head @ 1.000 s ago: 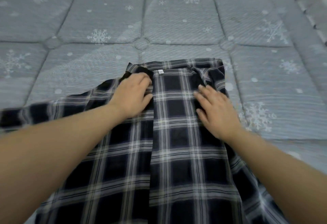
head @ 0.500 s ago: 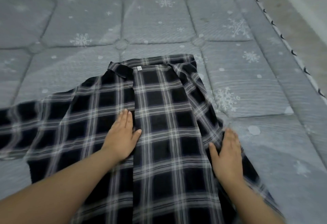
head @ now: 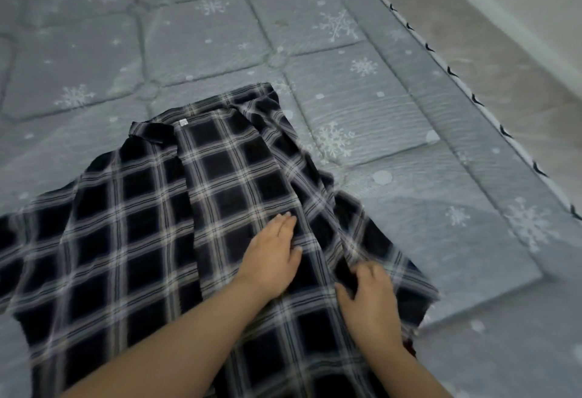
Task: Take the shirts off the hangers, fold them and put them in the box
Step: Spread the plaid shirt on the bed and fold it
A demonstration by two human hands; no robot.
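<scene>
We saw left hand (head: 271,256) flat on shirt (head: 141,240), frame centre; right hand (head: 368,300) pinching fold lower right; we judged panel might drag, bunching fold.

A dark plaid shirt (head: 151,224) lies spread on a grey quilted mattress (head: 362,108) printed with snowflakes, its collar (head: 154,134) and small white label (head: 182,123) toward 12 o'clock. The left hand (head: 271,256) lies flat on the cloth, fingers straight and pointing to 1 o'clock. At its 4 o'clock the right hand (head: 370,300) curls its fingers round a fold of the shirt's right edge. The mattress border runs from 12 to 4 o'clock
</scene>
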